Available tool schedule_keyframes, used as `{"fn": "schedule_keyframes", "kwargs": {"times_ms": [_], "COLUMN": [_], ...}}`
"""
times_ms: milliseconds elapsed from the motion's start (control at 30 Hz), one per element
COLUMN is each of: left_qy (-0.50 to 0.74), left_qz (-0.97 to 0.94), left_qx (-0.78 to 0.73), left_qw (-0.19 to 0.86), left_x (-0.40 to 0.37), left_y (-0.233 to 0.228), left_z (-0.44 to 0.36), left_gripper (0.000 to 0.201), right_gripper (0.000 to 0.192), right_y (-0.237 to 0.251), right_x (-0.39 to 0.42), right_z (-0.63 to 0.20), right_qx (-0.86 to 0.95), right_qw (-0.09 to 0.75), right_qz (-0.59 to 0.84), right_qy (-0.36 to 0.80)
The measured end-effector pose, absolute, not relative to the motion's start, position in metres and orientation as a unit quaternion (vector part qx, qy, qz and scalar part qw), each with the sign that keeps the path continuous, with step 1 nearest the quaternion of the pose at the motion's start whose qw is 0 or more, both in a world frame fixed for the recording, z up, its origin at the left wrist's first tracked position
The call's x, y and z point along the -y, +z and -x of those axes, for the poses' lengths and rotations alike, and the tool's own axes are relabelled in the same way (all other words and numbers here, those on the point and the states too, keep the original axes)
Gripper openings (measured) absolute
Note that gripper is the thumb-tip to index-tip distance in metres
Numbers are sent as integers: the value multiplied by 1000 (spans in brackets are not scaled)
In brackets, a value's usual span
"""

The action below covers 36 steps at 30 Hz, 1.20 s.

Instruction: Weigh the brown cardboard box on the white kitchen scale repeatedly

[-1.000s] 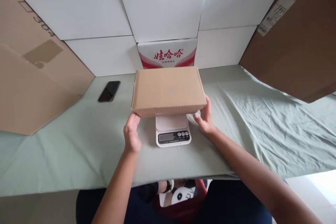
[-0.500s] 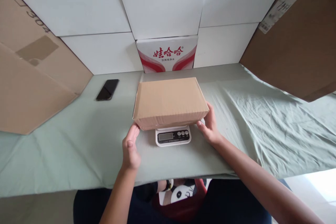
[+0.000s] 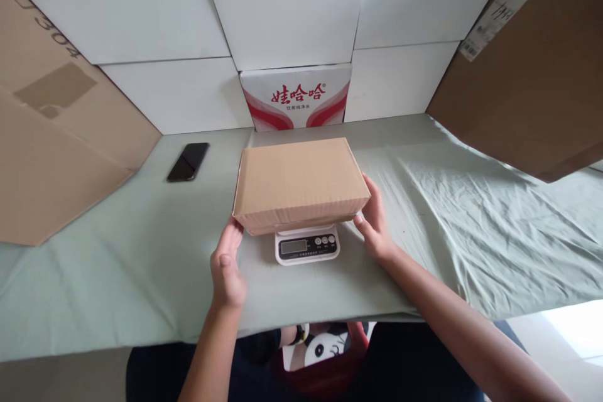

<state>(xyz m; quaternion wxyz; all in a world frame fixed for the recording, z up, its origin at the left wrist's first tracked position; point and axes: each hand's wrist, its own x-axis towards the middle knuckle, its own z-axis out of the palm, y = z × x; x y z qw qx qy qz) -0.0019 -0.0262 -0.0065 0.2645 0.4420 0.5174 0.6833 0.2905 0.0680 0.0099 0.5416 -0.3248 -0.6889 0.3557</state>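
A brown cardboard box is at the middle of the table, over a white digital kitchen scale. Only the front of the scale shows, with its grey display and round buttons; whether the box rests fully on it I cannot tell. My left hand holds the box at its lower left front corner, with the fingertips partly hidden. At the right end, my right hand grips the box, thumb at the lower front corner and fingers along the side. No digits are readable on the display.
A black phone lies on the green cloth at the left. Behind stand white panels and a red-and-white carton. Large cardboard sheets flank the table, one on the left and one on the right.
The whole view has shifted slightly, so things appear a little further left. Both hands stay at the box, which keeps its place over the scale.
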Motion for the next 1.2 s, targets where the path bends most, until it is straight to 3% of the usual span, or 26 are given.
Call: {"fn": "schedule_keyframes", "kwargs": {"times_ms": [233,433,600,833,1200], "left_qy": [703,713,712,696,731], "left_qz": [-398,-408,-371,-367,-313], "left_qx": [-517,-442,-455,-465,-501], "left_qw": [284,359,386,405,341], "left_x": [1,-92,-143,-148,-144], "left_y": [12,48,27,0,9], "left_z": [10,15,12,12,46], "left_gripper": [87,85,92,88,88], "right_gripper": [85,83,85,79,92], "right_y": [26,40,15,-8,-21], "right_x": [-64,-155,-215,-222,-231], "right_z": [-271,-247,-230,-234,-259], "right_qx": [665,575,566,599,515], "right_qw": [551,607,604,599,601], "right_qz": [298,317,317,344,401], "right_qy": [407,448,463,404,461]}}
